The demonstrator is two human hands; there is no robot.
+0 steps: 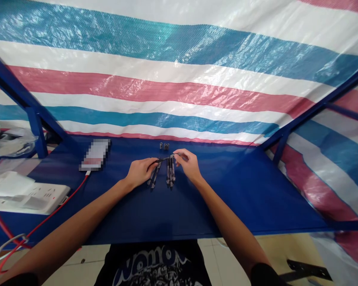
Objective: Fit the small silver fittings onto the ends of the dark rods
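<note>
Both my hands are over the middle of the blue table (241,190), with a slim dark pen (164,159) spanning the gap between them. Closed fingers of my left hand (139,172) pinch its left end. At the other end, my right hand (189,163) grips the pen with thumb and fingertips; the exact tip is hidden there. Under it lie a small group of dark pens (155,177) by my left hand and a bunch of several pens (170,173) nearer my right. Small grey pieces (166,146) stand behind my hands, too small to name.
A phone (96,154) lies at the left, plugged into a red cable (68,196). A white power strip (47,196) with a plug sits at the left edge. Striped sheeting (179,91) rises behind the table, and blue frame bars (289,129) slant up at both sides.
</note>
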